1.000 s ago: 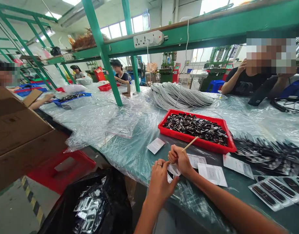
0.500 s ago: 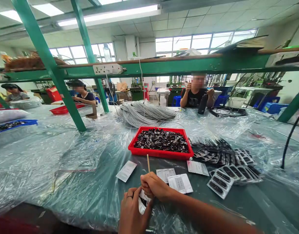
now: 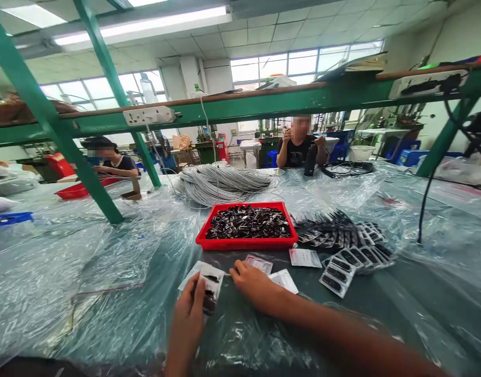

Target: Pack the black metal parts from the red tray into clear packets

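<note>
Silvery flat rectangular packet (image 3: 213,287) pinched in the left hand (image 3: 188,303), probably to steady it; right hand (image 3: 253,281) half-curled just beside, can't tell if gripping; red plastic tray (image 3: 246,244) beyond both, presumably for easy reach.

The right hand (image 3: 253,285), pressed against the left hand (image 3: 188,309) half a second ago, has parted from it toward 2 o'clock. The left's packet (image 3: 212,286), mostly covered then, now shows black strips (image 3: 212,278). The stick (image 3: 227,275), which rose toward 12 o'clock, shows only a short end at the right hand's 9 o'clock.
</note>
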### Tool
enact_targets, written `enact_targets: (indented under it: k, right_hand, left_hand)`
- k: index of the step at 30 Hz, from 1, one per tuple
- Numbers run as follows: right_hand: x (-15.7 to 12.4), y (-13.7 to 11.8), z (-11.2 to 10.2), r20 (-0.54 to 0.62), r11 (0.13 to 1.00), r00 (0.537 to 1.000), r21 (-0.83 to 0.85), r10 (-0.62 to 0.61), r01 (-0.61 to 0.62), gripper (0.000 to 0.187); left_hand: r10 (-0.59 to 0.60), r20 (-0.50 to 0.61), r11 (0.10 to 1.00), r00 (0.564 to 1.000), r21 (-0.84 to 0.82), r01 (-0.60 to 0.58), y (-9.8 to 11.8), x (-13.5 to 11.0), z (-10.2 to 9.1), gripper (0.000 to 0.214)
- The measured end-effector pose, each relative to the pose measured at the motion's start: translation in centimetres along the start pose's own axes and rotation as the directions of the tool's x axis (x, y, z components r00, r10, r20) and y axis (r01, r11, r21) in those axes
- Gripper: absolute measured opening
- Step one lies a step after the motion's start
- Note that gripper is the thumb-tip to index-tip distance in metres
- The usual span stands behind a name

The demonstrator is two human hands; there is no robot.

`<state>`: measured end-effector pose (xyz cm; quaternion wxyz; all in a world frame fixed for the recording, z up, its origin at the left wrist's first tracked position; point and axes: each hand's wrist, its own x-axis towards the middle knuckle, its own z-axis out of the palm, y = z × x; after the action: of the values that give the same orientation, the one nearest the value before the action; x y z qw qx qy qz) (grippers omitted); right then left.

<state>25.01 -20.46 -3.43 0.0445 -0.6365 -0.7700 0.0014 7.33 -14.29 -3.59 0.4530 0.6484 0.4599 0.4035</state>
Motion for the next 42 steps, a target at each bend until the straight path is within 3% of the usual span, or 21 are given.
enact_targets:
  k: [2, 4, 7, 9, 11, 12, 15, 19, 24, 26, 29, 31, 33, 37, 42]
  right_hand:
    - [0.6, 0.6, -0.6, -0.101, 1.0, 0.994, -0.005, -0.028, 0.027, 0.029]
    - [1.1, 1.8, -1.8, -0.299, 0.999, 0.954, 0.041, 0.007, 0.005, 0.026]
    - [1.7, 3.7, -4.2, -0.619, 0.997, 0.783, 0.07, 0.054, -0.014, 0.022]
    - [2.2, 4.5, -5.5, -0.75, 0.997, 0.658, 0.073, 0.074, -0.028, 0.024]
    - [2.8, 5.1, -6.2, -0.806, 0.996, 0.585, 0.082, 0.092, -0.044, 0.029]
    - [3.0, 5.2, -6.2, -0.814, 0.996, 0.575, 0.074, 0.086, -0.045, 0.031]
    - [3.4, 5.5, -5.4, -0.787, 0.999, 0.615, 0.011, 0.04, -0.052, 0.036]
    - [3.8, 5.3, -3.8, -0.724, 0.997, 0.688, -0.003, 0.055, -0.082, 0.037]
    - [4.4, 5.1, -3.1, -0.634, 0.969, 0.743, 0.235, 0.213, -0.077, 0.024]
    - [4.4, 5.6, -3.2, -0.596, 0.911, 0.744, 0.411, 0.303, -0.041, 0.016]
    - [3.9, 6.7, -3.6, -0.46, 0.727, 0.784, 0.686, 0.418, 0.014, 0.013]
    - [3.4, 7.5, -3.8, -0.359, 0.591, 0.828, 0.806, 0.431, 0.042, 0.014]
    - [3.1, 8.1, -4.0, -0.319, 0.526, 0.852, 0.848, 0.415, 0.062, 0.011]
    - [2.8, 8.4, -3.9, -0.402, 0.626, 0.832, 0.775, 0.383, 0.086, 0.011]
    - [2.7, 10.3, -3.8, -0.527, 0.731, 0.714, 0.681, 0.461, 0.03, 0.018]
  left_hand:
    - [0.01, 0.015, 1.0, 1.0, -0.011, -0.01, 1.0, 2.4, 0.8, 0.063]
    - [0.028, 0.036, 0.995, 0.999, -0.095, -0.025, 2.1, 4.5, 2.2, 0.062]
    - [0.106, 0.074, 0.976, 0.992, -0.198, -0.09, 4.0, 7.2, 4.5, 0.058]
    - [0.136, 0.076, 0.973, 0.988, -0.2, -0.119, 5.1, 8.8, 5.8, 0.054]
    - [0.139, 0.078, 0.977, 0.987, -0.171, -0.125, 5.9, 10.1, 6.8, 0.053]
    - [0.144, 0.09, 0.98, 0.986, -0.153, -0.129, 6.1, 10.5, 7.3, 0.053]
    - [0.193, 0.134, 0.978, 0.972, -0.103, -0.18, 5.9, 10.9, 8.2, 0.052]
    - [0.271, 0.081, 0.962, 0.959, -0.041, -0.268, 4.4, 10.0, 8.7, 0.045]
    - [0.262, 0.118, 0.964, 0.958, -0.085, -0.253, 3.1, 10.1, 8.1, 0.042]
    - [0.283, 0.181, 0.958, 0.942, -0.107, -0.268, 3.1, 10.4, 7.8, 0.039]
    - [0.339, 0.334, 0.94, 0.88, -0.091, -0.328, 3.6, 10.3, 7.2, 0.033]
    - [0.353, 0.409, 0.932, 0.841, -0.078, -0.353, 4.0, 10.1, 6.9, 0.031]
    - [0.348, 0.435, 0.933, 0.831, -0.071, -0.353, 4.2, 9.9, 6.7, 0.032]
    - [0.305, 0.38, 0.945, 0.873, -0.01, -0.326, 3.8, 10.3, 6.6, 0.034]
    - [0.178, 0.096, 0.984, 0.979, -0.008, -0.178, 2.5, 11.3, 6.4, 0.028]
